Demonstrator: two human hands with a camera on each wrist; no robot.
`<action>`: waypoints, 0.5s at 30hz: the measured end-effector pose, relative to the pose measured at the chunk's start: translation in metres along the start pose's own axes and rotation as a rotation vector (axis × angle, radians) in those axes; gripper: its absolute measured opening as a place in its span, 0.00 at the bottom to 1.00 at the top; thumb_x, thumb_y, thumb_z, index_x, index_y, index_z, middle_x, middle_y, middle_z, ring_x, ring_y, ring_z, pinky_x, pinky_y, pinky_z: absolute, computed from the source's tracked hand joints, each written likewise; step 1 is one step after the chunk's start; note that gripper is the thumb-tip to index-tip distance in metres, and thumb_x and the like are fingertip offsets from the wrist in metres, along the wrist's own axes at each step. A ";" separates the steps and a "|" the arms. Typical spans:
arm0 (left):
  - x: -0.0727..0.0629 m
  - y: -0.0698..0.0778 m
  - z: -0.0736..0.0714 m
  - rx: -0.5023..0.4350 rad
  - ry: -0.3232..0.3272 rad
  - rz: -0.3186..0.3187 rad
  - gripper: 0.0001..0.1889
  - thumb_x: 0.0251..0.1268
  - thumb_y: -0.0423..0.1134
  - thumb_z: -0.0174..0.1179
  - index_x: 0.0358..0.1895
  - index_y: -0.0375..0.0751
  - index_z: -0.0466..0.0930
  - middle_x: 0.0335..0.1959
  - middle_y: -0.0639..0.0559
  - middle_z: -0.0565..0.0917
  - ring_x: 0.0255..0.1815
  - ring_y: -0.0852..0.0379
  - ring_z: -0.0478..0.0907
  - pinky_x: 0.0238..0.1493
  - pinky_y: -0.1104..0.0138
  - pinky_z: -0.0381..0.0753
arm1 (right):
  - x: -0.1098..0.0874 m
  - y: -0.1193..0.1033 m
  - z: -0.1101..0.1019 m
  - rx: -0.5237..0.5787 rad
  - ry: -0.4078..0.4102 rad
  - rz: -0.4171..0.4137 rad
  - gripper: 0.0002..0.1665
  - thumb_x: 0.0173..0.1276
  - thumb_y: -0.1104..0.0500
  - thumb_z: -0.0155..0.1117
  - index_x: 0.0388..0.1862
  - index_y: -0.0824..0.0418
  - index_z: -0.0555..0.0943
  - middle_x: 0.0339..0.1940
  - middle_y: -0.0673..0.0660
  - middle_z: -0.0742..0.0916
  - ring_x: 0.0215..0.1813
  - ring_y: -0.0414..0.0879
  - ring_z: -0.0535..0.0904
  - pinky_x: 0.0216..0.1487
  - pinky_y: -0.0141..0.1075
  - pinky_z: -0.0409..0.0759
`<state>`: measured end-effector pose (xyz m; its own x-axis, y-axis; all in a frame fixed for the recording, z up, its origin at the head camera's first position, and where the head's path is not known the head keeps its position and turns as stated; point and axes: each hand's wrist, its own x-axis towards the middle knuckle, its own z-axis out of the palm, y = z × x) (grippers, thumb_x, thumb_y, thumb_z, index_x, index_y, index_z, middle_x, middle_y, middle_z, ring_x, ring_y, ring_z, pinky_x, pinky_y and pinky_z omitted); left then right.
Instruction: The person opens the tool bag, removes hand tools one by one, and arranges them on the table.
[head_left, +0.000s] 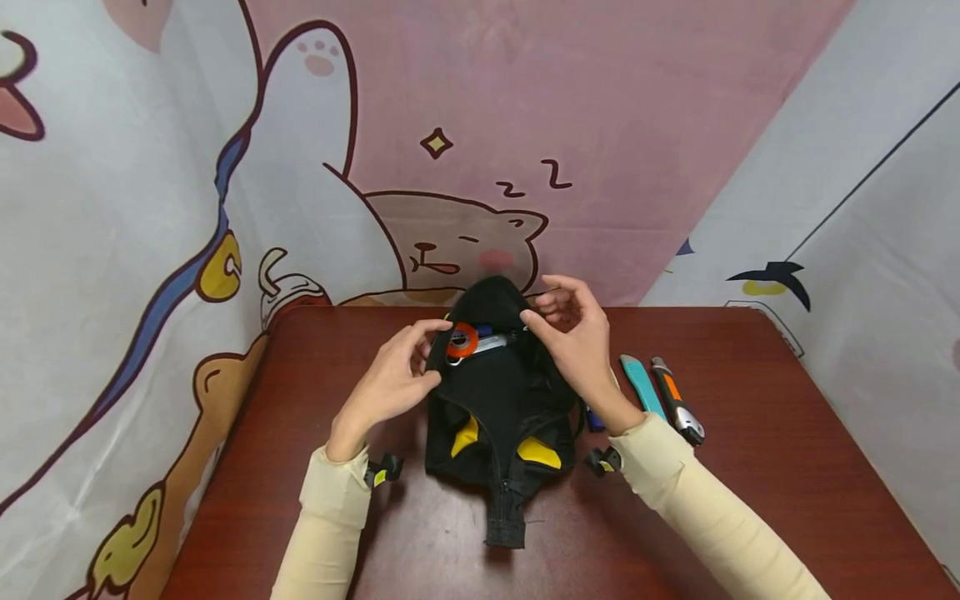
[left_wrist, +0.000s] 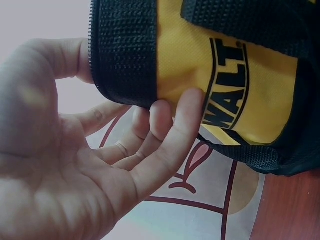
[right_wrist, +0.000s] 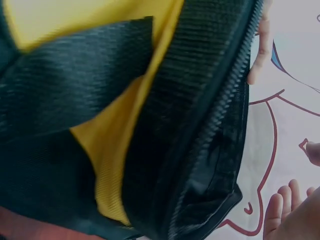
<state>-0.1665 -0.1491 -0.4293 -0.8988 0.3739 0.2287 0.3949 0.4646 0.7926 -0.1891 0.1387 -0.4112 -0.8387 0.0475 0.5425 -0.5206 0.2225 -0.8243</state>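
Observation:
A black and yellow tool bag (head_left: 480,425) stands on the table with its zipped top open. An orange ring-shaped item (head_left: 462,340), a silver metal tool (head_left: 489,344) and something blue show inside. My left hand (head_left: 390,375) grips the bag's left rim; in the left wrist view its thumb is at the zipper edge and its fingers (left_wrist: 187,117) lie against the yellow side with black lettering. My right hand (head_left: 581,337) is at the bag's far right rim with loosely bent fingers. The right wrist view shows these fingers (right_wrist: 285,202) apart from the bag, holding nothing.
On the table (head_left: 757,375) to the right lie a teal utility knife (head_left: 642,386) and a grey-and-orange utility knife (head_left: 675,400). A blue item (head_left: 595,420) is partly hidden by the right forearm. A printed cloth (head_left: 600,108) hangs behind the table.

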 end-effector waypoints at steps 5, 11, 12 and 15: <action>0.001 0.001 0.001 -0.001 -0.003 0.002 0.37 0.64 0.25 0.66 0.78 0.46 0.75 0.45 0.45 0.75 0.39 0.50 0.75 0.42 0.59 0.77 | 0.010 -0.005 0.008 0.017 -0.007 -0.002 0.32 0.67 0.71 0.80 0.70 0.68 0.81 0.49 0.68 0.88 0.49 0.50 0.85 0.52 0.31 0.83; 0.001 0.001 0.001 0.004 -0.002 -0.006 0.37 0.64 0.25 0.66 0.78 0.46 0.75 0.45 0.45 0.75 0.39 0.50 0.74 0.42 0.59 0.77 | 0.022 -0.011 0.019 0.020 -0.023 -0.004 0.33 0.68 0.70 0.81 0.70 0.67 0.81 0.49 0.69 0.88 0.47 0.47 0.85 0.52 0.31 0.83; 0.001 0.001 0.001 0.005 -0.001 -0.008 0.37 0.64 0.25 0.66 0.78 0.46 0.75 0.45 0.45 0.75 0.39 0.51 0.75 0.43 0.59 0.77 | 0.023 -0.011 0.021 0.022 -0.024 0.002 0.33 0.68 0.69 0.81 0.70 0.66 0.81 0.49 0.69 0.88 0.46 0.46 0.85 0.52 0.31 0.83; 0.001 0.001 0.002 0.003 0.000 -0.013 0.37 0.64 0.25 0.67 0.78 0.47 0.75 0.45 0.45 0.75 0.39 0.51 0.75 0.43 0.59 0.78 | 0.026 -0.011 0.027 0.028 -0.030 0.025 0.32 0.68 0.68 0.81 0.70 0.65 0.81 0.49 0.68 0.88 0.44 0.45 0.84 0.51 0.33 0.83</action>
<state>-0.1664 -0.1471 -0.4295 -0.9039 0.3680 0.2181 0.3838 0.4722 0.7936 -0.2093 0.1115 -0.3925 -0.8559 0.0230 0.5167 -0.5031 0.1943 -0.8421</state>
